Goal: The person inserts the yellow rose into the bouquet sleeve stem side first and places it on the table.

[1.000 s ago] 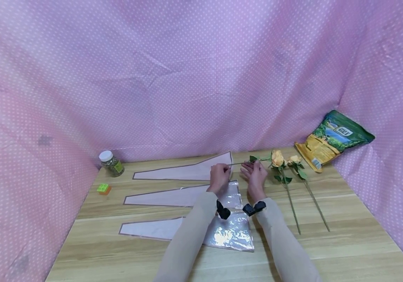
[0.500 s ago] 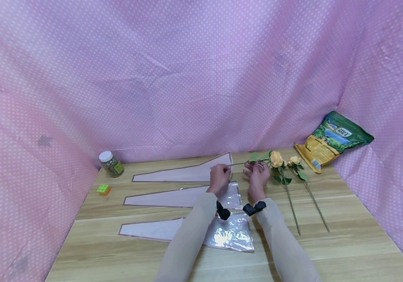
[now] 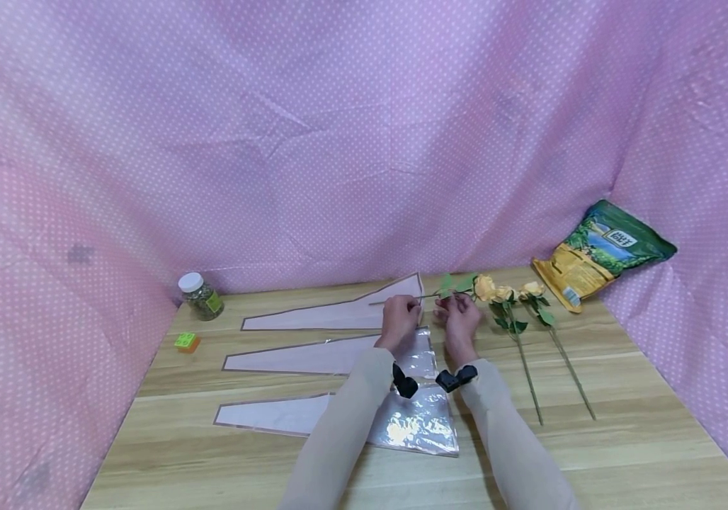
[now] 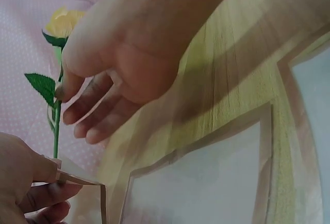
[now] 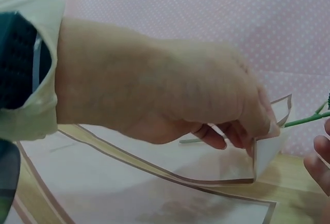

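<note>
A yellow rose (image 3: 484, 287) lies nearly level, its green stem (image 5: 304, 120) running left through the mouth of the rearmost flower sleeve (image 3: 319, 313). That sleeve is pale with a brown border. My left hand (image 3: 400, 320) pinches the sleeve's edge at its wide right end, seen close up in the right wrist view. Just below the leaves (image 4: 41, 86), my right hand (image 3: 459, 320) pinches the rose stem between thumb and finger; its other fingers hang loosely in the left wrist view. The stem's end shows inside the sleeve, left of my left hand.
Two more flower sleeves (image 3: 294, 359) (image 3: 275, 413) lie nearer me. Two roses (image 3: 503, 294) (image 3: 532, 289) lie at the right, stems towards me. A green-and-yellow bag (image 3: 603, 248) stands back right; a white-lidded jar (image 3: 201, 296) and toy blocks (image 3: 188, 342) stand left.
The rose has moved left, its stem reaching farther into the rear sleeve. My right hand has closed its fingers on the stem and shifted slightly left. The left hand stays at the sleeve's edge.
</note>
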The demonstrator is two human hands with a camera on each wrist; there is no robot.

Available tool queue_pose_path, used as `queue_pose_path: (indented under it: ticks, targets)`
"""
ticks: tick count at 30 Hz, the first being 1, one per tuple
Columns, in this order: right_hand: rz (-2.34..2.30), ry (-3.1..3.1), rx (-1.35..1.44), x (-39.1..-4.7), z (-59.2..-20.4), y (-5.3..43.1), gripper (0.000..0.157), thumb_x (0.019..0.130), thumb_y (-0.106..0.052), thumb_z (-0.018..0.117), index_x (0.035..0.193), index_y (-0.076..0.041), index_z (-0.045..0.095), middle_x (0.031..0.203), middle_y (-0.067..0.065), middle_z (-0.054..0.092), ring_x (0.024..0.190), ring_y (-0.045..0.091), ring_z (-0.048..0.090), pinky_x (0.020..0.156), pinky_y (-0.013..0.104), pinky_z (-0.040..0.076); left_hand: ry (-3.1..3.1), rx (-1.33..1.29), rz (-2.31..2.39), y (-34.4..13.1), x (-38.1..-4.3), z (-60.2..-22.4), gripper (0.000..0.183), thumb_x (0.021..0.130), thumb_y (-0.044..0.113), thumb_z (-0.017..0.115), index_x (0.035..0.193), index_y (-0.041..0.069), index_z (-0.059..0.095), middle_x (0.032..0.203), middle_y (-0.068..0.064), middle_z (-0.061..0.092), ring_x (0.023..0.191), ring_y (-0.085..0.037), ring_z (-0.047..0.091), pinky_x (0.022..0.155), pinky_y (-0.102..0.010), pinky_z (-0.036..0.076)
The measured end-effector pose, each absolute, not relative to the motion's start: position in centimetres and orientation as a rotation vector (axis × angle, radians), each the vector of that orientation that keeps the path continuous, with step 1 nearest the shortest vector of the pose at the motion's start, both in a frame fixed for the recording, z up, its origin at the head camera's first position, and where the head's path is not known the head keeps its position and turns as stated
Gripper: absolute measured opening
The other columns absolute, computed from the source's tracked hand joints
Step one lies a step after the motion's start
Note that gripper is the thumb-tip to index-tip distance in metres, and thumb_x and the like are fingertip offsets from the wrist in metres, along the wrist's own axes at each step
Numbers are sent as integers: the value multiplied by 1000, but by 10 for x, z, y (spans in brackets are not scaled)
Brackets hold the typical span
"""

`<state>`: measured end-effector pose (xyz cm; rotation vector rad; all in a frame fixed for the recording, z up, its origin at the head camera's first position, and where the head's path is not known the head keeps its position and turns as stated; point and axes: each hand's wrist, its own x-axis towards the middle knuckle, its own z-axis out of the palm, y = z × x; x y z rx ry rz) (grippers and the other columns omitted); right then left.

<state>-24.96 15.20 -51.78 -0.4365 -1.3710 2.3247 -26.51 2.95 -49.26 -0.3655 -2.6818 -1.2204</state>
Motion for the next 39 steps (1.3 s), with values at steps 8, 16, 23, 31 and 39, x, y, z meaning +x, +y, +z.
queue_pose_path:
  ticks: [8,16,23,31,39]
  targets:
    - [2343,-1391,-431,-252,-521,150,4,100,-4,53,103,-3,57,81,-5,66,71,11,71,63,23,58,-2677,-426,-1209,32,-267,-491,11,88,4,67,86,0,78,81,-9,76,78,-21,68,78,-29,52]
    - [2292,-1498,-467,-252,-521,147,5,100,-5,55,98,-4,59,83,-5,61,63,6,66,60,21,56,-2649,-465,-1229,35,-265,-486,11,88,3,68,85,2,78,81,-9,76,74,-18,66,73,-24,49]
    - [2249,-1561,-476,-254,-527,147,5,99,-4,56,96,-4,60,81,-7,61,63,2,64,59,19,54,-2654,-454,-1268,39,-264,-483,12,90,4,67,86,3,78,81,-8,76,75,-16,65,71,-21,49]
    - [2196,-1626,-477,-254,-530,143,7,97,-6,60,93,-5,64,74,-13,62,61,-1,59,57,16,49,-2653,-466,-1274,41,-260,-480,13,91,4,66,88,3,79,83,-8,77,75,-15,65,68,-19,48]
    - [2348,-1497,-448,-249,-527,144,16,102,-15,54,102,-3,65,74,-9,66,64,3,64,59,18,51,-2657,-452,-1284,40,-259,-479,11,90,5,68,85,3,78,79,-8,75,71,-14,63,66,-20,48]
